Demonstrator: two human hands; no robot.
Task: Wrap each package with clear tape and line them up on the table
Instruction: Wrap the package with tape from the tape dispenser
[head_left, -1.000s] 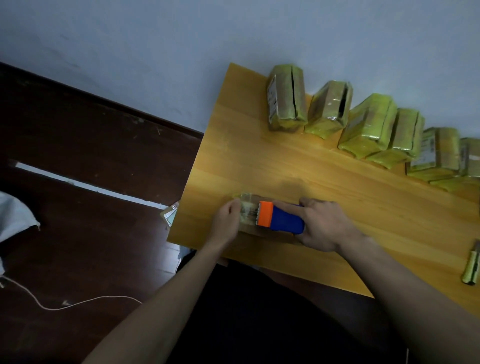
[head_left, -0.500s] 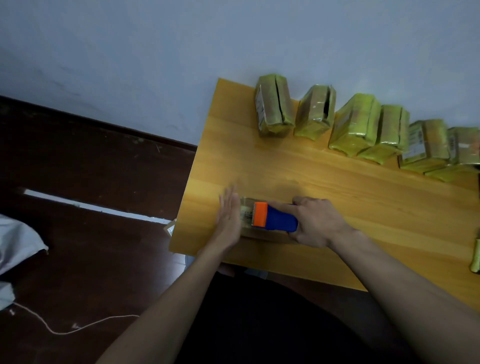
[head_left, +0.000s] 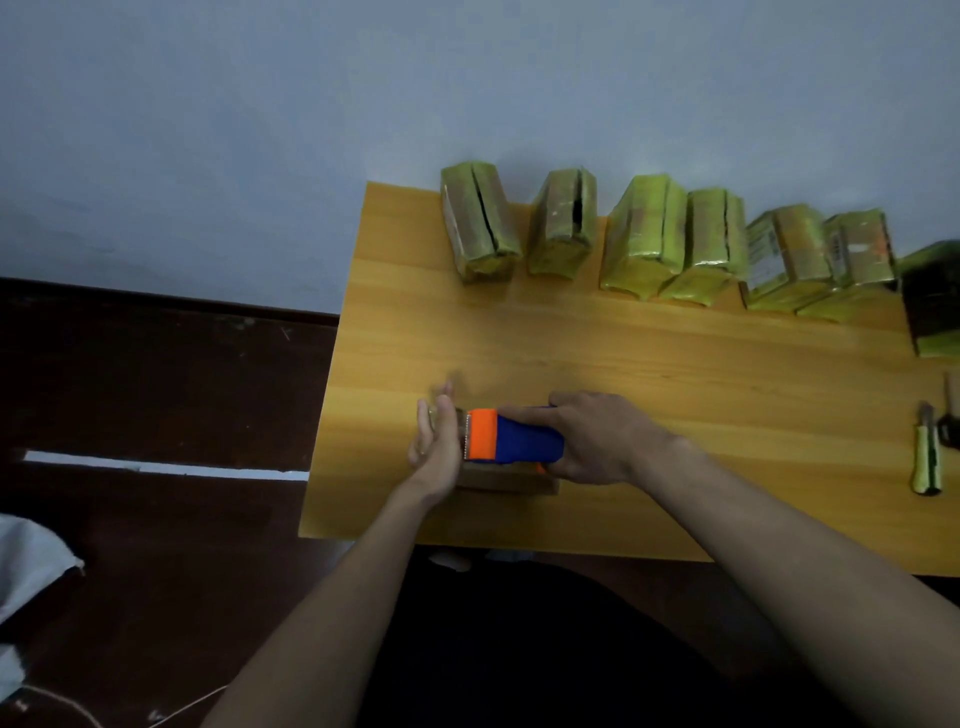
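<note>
7 wrapped pkgs (head_left: 480, 223), 1 tape dispenser (head_left: 514, 435), 1 utility knife (head_left: 927, 457)

Looks like a plain room in someone's home doing duty as a small packing spot, not a proper warehouse. There's one bare wooden worktop (head_left: 649, 353) pushed up against a plain pale painted wall (head_left: 260, 130), a dark wood floor (head_left: 156, 389) with a dark skirting board, and a loose white cord (head_left: 171, 709) plus some white cloth (head_left: 26, 561) lying on the floor.

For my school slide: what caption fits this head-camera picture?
Right hand runs tape dispenser over package; left hand presses its end.
</note>
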